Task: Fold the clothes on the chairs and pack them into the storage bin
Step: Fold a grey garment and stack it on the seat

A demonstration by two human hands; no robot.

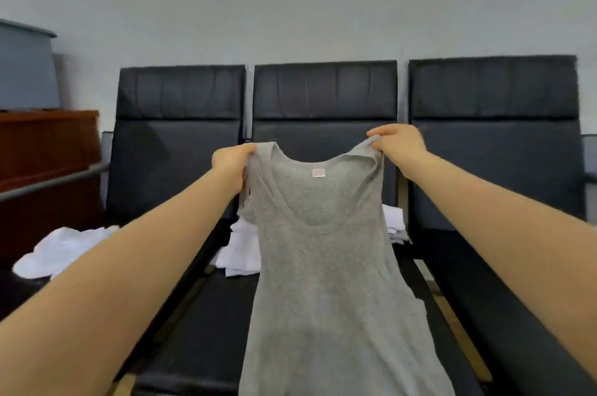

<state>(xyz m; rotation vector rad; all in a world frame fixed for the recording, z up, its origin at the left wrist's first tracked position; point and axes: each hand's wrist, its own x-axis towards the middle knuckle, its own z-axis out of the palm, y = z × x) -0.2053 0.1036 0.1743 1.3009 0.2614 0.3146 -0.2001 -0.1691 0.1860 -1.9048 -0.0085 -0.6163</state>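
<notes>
A grey tank top [323, 266] hangs in the air in front of the middle black chair [324, 98], held up by its two shoulder straps. My left hand [231, 166] pinches the left strap and my right hand [400, 145] pinches the right strap, with both arms stretched forward. A small pink label shows inside the neckline. Behind the top, white clothes [240, 253] lie in a pile on the middle seat, partly hidden. Another white garment [61, 250] lies crumpled on the left chair's seat. No storage bin shows in this view.
Three black padded chairs stand side by side against a pale wall, the left chair [177, 137] and the right chair [494, 137] flanking the middle one. A brown wooden cabinet [45, 143] with a grey container [26, 69] on it stands at the far left.
</notes>
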